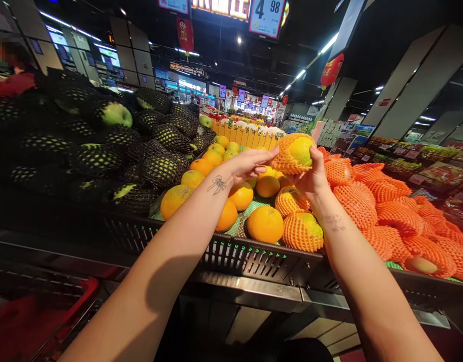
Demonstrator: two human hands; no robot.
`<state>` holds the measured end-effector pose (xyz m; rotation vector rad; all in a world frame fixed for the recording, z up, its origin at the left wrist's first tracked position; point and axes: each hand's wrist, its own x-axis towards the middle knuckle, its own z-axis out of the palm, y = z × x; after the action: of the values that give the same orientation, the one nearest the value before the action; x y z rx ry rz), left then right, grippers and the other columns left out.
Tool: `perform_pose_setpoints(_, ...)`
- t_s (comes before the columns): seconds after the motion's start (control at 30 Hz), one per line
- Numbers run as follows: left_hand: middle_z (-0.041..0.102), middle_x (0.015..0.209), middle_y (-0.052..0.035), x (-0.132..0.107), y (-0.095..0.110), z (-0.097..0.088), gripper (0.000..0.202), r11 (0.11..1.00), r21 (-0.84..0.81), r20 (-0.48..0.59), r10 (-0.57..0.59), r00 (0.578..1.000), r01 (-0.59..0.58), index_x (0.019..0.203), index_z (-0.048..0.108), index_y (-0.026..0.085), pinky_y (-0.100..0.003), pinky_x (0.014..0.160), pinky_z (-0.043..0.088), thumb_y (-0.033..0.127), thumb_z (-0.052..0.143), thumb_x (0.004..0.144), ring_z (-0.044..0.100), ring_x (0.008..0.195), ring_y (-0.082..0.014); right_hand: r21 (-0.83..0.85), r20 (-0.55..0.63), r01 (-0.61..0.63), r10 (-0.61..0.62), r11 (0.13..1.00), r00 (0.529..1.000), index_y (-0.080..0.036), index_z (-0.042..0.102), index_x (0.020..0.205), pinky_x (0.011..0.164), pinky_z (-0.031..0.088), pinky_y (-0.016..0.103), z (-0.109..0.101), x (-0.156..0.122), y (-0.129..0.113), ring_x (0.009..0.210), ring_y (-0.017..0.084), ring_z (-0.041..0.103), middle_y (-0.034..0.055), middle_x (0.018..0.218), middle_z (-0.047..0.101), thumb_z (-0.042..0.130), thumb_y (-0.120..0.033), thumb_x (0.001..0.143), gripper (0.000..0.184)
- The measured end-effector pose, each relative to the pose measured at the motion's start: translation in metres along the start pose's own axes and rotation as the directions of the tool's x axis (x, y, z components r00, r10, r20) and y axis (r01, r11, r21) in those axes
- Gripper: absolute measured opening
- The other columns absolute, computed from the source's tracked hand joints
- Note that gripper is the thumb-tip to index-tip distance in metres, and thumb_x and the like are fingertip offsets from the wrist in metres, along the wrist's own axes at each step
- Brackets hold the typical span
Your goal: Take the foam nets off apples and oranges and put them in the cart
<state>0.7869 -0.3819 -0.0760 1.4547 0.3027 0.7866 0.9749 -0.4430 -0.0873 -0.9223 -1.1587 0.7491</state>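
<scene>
Both hands meet above a fruit stand. My right hand [313, 177] grips an orange [302, 150] from below; the fruit sits partly inside an orange foam net sleeve [286, 158]. The fingers of my left hand [250, 163] are pinched on the sleeve's left edge. Below them lie loose bare oranges [265, 224] and other oranges in net sleeves [302, 232].
A black slotted display bin rim [254, 259] runs in front of me. Green fruit in black nets [103, 146] is piled at the left, orange-netted fruit [385, 216] at the right. A red cart [38, 317] is at the lower left. A person in red [12, 80] stands far left.
</scene>
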Motion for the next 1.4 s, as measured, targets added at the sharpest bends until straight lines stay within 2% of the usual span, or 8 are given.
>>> perform_pose_setpoints(0.27, 0.060, 0.071, -0.0011, 0.002, 0.000, -0.006, 0.028, 0.975, 0.102, -0.042, -0.196, 0.980, 0.200, 0.071, 0.071, 0.016, -0.022, 0.045, 0.014, 0.019, 0.097, 0.061, 0.033, 0.051, -0.0034, -0.045, 0.036, 0.016, -0.015, 0.999, 0.999, -0.033, 0.060, 0.122, 0.082, 0.064, 0.047, 0.000, -0.002, -0.001, 0.118, 0.032, 0.065, 0.0040, 0.117, 0.069, 0.070, -0.081, 0.063, 0.077)
perform_pose_setpoints(0.47, 0.059, 0.075, -0.0016, 0.009, -0.006, -0.008, 0.021, 0.984, 0.090, -0.177, -0.138, 0.975, 0.156, 0.079, 0.067, 0.015, -0.019, 0.047, 0.022, 0.013, 0.087, 0.071, 0.044, 0.055, -0.0041, 0.032, -0.024, -0.042, 0.043, 0.999, 0.999, -0.035, 0.062, 0.121, 0.080, 0.065, 0.045, -0.001, 0.001, 0.001, 0.116, 0.031, 0.067, 0.0011, 0.114, 0.071, 0.075, -0.076, 0.064, 0.072)
perform_pose_setpoints(0.6, 0.068, 0.119, -0.0090, 0.014, -0.012, -0.006, 0.047, 0.962, 0.236, -0.215, 0.190, 0.958, -0.138, 0.113, 0.067, 0.020, -0.029, 0.079, 0.051, 0.017, 0.083, 0.068, 0.065, 0.107, -0.0216, 0.021, -0.091, -0.118, 0.120, 0.993, 0.989, -0.031, 0.067, 0.117, 0.081, 0.066, 0.046, -0.003, 0.006, 0.005, 0.110, 0.031, 0.070, 0.0036, 0.110, 0.073, 0.078, -0.073, 0.065, 0.068)
perform_pose_setpoints(0.67, 0.061, 0.139, -0.0102, 0.016, -0.015, -0.004, 0.068, 0.881, 0.334, -0.059, 0.375, 0.925, -0.336, 0.127, 0.064, 0.023, -0.040, 0.102, 0.050, 0.019, 0.086, 0.063, 0.057, 0.131, -0.0295, -0.013, -0.083, -0.149, 0.147, 0.989, 0.986, -0.029, 0.069, 0.115, 0.080, 0.067, 0.046, -0.001, 0.005, 0.007, 0.106, 0.031, 0.071, 0.0048, 0.108, 0.074, 0.079, -0.072, 0.066, 0.066)
perform_pose_setpoints(0.77, 0.057, 0.147, -0.0129, 0.016, -0.019, 0.000, 0.084, 0.797, 0.394, 0.126, 0.448, 0.885, -0.459, 0.133, 0.061, 0.021, -0.047, 0.117, 0.041, 0.020, 0.092, 0.055, 0.051, 0.139, -0.0341, -0.087, 0.014, -0.155, 0.156, 0.984, 0.988, -0.029, 0.071, 0.113, 0.078, 0.067, 0.045, 0.003, 0.000, 0.006, 0.105, 0.031, 0.072, 0.0052, 0.107, 0.075, 0.081, -0.071, 0.068, 0.063)
perform_pose_setpoints(0.93, 0.065, 0.134, -0.0150, 0.014, -0.018, 0.001, 0.083, 0.862, 0.377, -0.027, 0.375, 0.927, -0.338, 0.130, 0.058, 0.015, -0.049, 0.116, 0.043, 0.024, 0.094, 0.056, 0.060, 0.129, -0.0332, -0.100, 0.084, -0.231, 0.240, 0.968, 0.967, -0.021, 0.067, 0.090, 0.070, 0.064, 0.035, 0.003, -0.002, -0.004, 0.097, 0.029, 0.074, 0.0104, 0.096, 0.075, 0.072, -0.081, 0.072, 0.063)
perform_pose_setpoints(1.1, 0.067, 0.132, -0.0162, 0.009, -0.015, 0.004, 0.069, 0.957, 0.214, -0.249, 0.246, 0.937, -0.194, 0.126, 0.054, 0.017, -0.049, 0.110, 0.049, 0.028, 0.090, 0.068, 0.064, 0.124, -0.0315, -0.126, 0.071, -0.221, 0.231, 0.967, 0.970, -0.023, 0.063, 0.091, 0.059, 0.060, 0.025, 0.003, -0.001, -0.009, 0.075, 0.017, 0.071, 0.0036, 0.088, 0.071, 0.081, -0.063, 0.077, 0.046)
perform_pose_setpoints(1.4, 0.068, 0.127, -0.0132, 0.004, -0.015, 0.009, 0.080, 0.971, 0.209, -0.300, 0.180, 0.937, -0.119, 0.128, 0.052, 0.017, -0.046, 0.107, 0.051, 0.024, 0.095, 0.061, 0.066, 0.121, -0.0299, -0.123, 0.188, -0.119, 0.141, 0.985, 0.972, -0.020, 0.064, 0.082, 0.067, 0.059, 0.022, -0.005, -0.002, -0.011, 0.074, 0.011, 0.061, -0.0020, 0.080, 0.062, 0.096, -0.041, 0.063, 0.043)
